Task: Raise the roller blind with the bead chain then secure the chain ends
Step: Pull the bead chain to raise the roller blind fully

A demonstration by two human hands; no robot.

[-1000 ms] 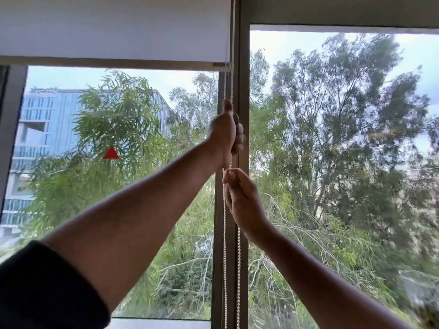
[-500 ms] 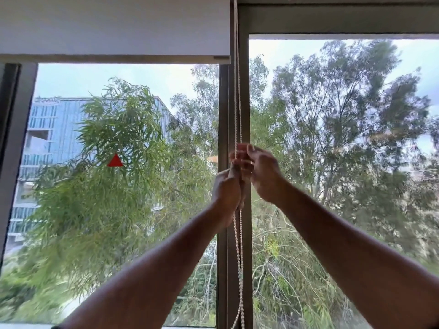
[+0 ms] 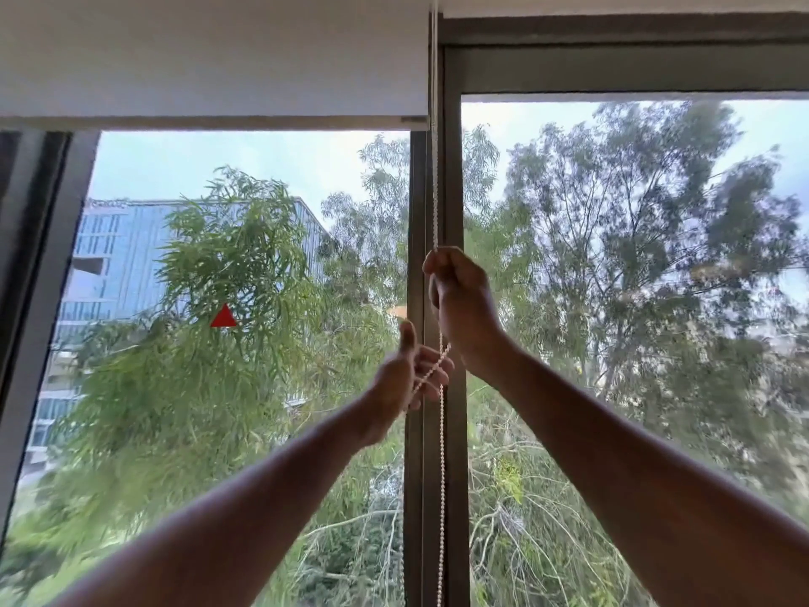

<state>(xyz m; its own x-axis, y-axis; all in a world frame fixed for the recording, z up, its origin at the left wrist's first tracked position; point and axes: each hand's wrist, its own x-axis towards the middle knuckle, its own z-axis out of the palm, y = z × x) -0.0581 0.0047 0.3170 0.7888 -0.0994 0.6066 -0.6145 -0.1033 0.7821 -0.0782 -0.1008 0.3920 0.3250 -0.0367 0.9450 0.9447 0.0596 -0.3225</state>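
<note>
The chain [image 3: 441, 453] hangs in front of the dark mullion [image 3: 455, 475] between the two panes. Above, it runs up beside the blind's right edge and leaves the frame at the top, so its upper fitting is out of view. Below, one strand drops straight down and is cut off by the bottom edge; where the chain ends cannot be seen.

The right hand [image 3: 462, 300] is clenched on the chain, gripping it at the top of the fist, with the beads coming out under the fist. The fingers face away from the camera, so how many strands they enclose cannot be told.

Lower and just to the left, the left hand [image 3: 405, 378] is spread, thumb up. A second strand slants from under the right fist across its fingers [image 3: 433, 374]. It seems to lie over them rather than being pinched, though the blur leaves this uncertain. The strand's course below the left palm is hard to follow, apart from a faint line of beads near the bottom edge.

The blind [image 3: 210, 59] is raised high: its fabric covers only the top of the left pane and its bottom bar [image 3: 205, 123] sits level well above both hands. The roller is out of frame.

Both forearms enter from the lower corners, cut off by the frame. Beyond the glass stand blurred trees [image 3: 634, 256] and a building [image 3: 118, 256]. A small red triangle [image 3: 223, 316] shows over the left pane; what it is cannot be told.
</note>
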